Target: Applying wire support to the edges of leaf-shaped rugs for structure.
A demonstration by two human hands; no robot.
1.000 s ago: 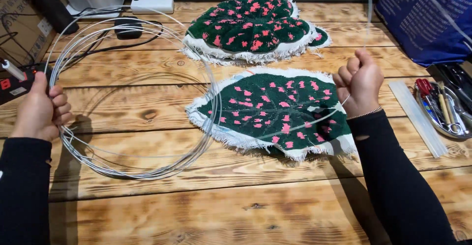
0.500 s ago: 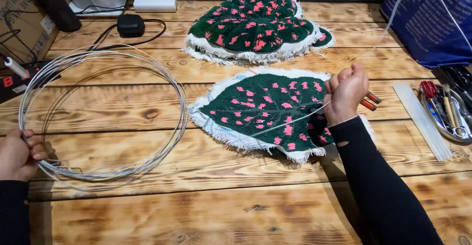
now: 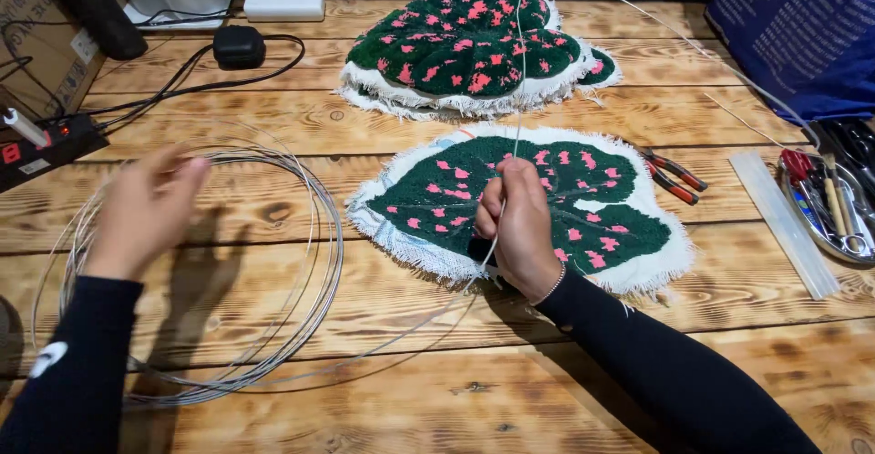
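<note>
A green tufted leaf-shaped piece [image 3: 547,203] with pink spots and white fringe lies flat on the wooden table [image 3: 456,390]. My right hand [image 3: 518,226] rests over it and pinches a thin silver wire [image 3: 516,71] that rises upward out of view. The wire's other part runs down left to a coil of wire [image 3: 301,317] lying on the table. My left hand [image 3: 146,208] hovers blurred above the coil with fingers apart and nothing in it. A stack of similar green pieces [image 3: 465,48] lies further back.
Red-handled pliers [image 3: 673,176] lie right of the near piece. A metal tray of tools [image 3: 834,203] and clear glue sticks [image 3: 784,221] sit at the right, a blue bag [image 3: 802,25] behind. A power strip [image 3: 46,149], black adapter [image 3: 239,46] and cables occupy the left.
My left hand let go of the coil and lifted above it. My right hand moved left onto the leaf piece, leaving the pliers on the table, with the wire end now pointing upward.
</note>
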